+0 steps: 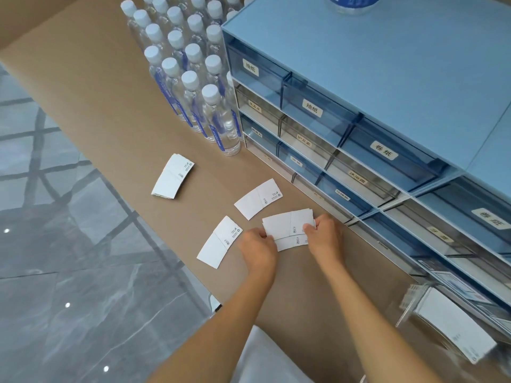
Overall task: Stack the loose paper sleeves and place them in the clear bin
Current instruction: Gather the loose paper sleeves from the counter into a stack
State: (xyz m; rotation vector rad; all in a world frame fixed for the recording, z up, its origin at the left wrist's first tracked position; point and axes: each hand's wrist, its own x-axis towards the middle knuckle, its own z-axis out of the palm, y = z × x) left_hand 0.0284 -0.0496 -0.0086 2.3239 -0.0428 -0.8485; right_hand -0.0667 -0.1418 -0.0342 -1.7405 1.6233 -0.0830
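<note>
White flat paper sleeves lie on a brown counter [105, 111]. My left hand [258, 246] and my right hand [322, 234] both pinch a small bunch of sleeves [284, 223], one hand at each end, with a lower sleeve [290, 242] sticking out beneath. A single sleeve [258, 199] lies just beyond the bunch. Another sleeve [218, 243] lies left of my left hand. A small stack of sleeves [172, 176] rests farther left. The clear bin [414, 297] stands at the lower right and holds white sleeves [456, 327].
A blue drawer cabinet [387, 78] with labelled clear drawers fills the right side along the counter. Several capped water bottles [190, 78] stand in rows at the back. The counter's left edge drops to a grey marble floor [55, 272].
</note>
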